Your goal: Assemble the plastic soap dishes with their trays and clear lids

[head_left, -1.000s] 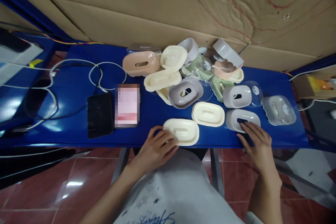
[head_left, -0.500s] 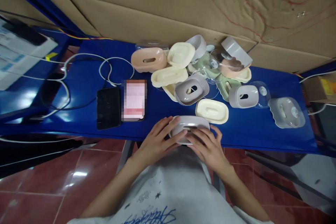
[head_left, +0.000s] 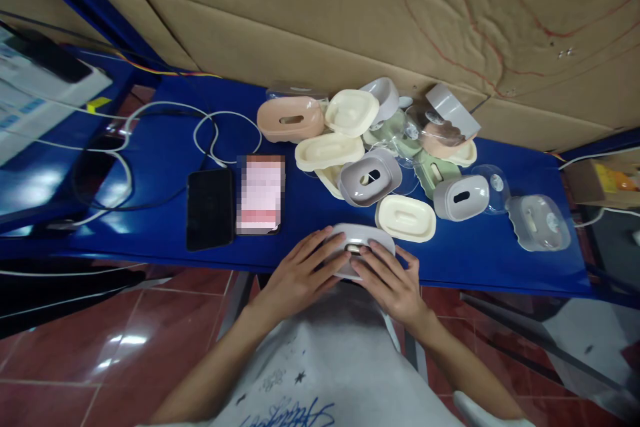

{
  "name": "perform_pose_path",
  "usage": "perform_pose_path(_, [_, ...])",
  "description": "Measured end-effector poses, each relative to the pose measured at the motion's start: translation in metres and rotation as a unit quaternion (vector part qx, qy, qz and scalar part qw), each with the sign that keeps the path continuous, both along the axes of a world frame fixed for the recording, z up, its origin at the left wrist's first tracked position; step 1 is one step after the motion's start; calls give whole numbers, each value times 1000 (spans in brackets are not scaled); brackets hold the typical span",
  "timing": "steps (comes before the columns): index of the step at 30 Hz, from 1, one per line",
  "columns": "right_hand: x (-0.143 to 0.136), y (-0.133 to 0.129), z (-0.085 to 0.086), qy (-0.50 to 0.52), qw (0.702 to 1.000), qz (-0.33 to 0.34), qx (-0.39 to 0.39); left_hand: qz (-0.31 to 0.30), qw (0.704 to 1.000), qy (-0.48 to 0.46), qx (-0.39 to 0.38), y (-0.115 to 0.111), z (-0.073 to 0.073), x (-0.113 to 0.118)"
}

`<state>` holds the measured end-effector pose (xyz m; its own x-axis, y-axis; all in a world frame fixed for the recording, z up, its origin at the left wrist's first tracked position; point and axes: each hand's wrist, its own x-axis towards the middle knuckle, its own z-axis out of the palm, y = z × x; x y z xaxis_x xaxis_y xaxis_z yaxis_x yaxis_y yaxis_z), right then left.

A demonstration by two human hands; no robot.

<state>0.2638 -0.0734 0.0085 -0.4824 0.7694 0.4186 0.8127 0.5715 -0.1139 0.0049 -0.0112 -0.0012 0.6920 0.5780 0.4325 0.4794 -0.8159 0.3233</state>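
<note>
Grey shell [head_left: 369,233] is held btwn L hand [head_left: 294,283] & R hand [head_left: 403,291] — slot [head_left: 355,249] turned up. Long axis is laid L-to-R, approx. parallel w/ worktop [head_left: 465,257] edge.

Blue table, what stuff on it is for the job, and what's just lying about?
Probably for the job:
grey shell, with left fingers and right fingers on it
cream tray close by
heap of similar pieces

Probably just lying about:
black slab
pixelated rectangle beside it
cables
</note>
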Motion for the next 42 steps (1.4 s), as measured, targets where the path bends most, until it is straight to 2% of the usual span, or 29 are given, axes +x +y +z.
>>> perform_pose_path(6, [11, -9, -6, 10, 1000, 1, -22, -7, 1000, 3, 3, -2, 1, 1])
perform_pose_path(11, [20, 6, 10, 34, 997, 60, -33, 8, 1000, 9, 9, -3, 2, -5])
perform_pose_path(14, [20, 20, 17, 7, 997, 71, -36, 18, 1000, 3, 22, -2, 3, -9])
perform_pose_path(18, [16, 26, 11, -13, 997, 69, -16, 25, 999, -5, 28, -3, 4, -10])
perform_pose_path(25, [18, 6, -3, 17, 999, 37, -17, 7, 1000, -3, 11, -6, 2, -4])
perform_pose_path(30, [20, 3, -1, 16, 998, 52, -38, -15, 1000, 0, -7, -4, 0, -4])
perform_pose_path(32, [27, 11, 8, 27, 997, 59, -41, -3, 1000, -1, -16, -2, 1, -6])
perform_pose_path(33, [31, 19, 14, 43, 998, 37, -33, 6, 1000, -1, -18, -1, 2, -7])
perform_pose_path(36, [50, 52, 30, 74, 991, -109, -19, 21, 1000, 2, -19, 2, 6, -10])
perform_pose_path(38, [64, 80, 36, 36, 985, -163, -46, 21, 1000, -8, -17, 4, 7, -9])
perform_pose_path(42, [88, 124, 37, -63, 983, -115, -125, 21, 999, -39, -14, 5, 7, -5])
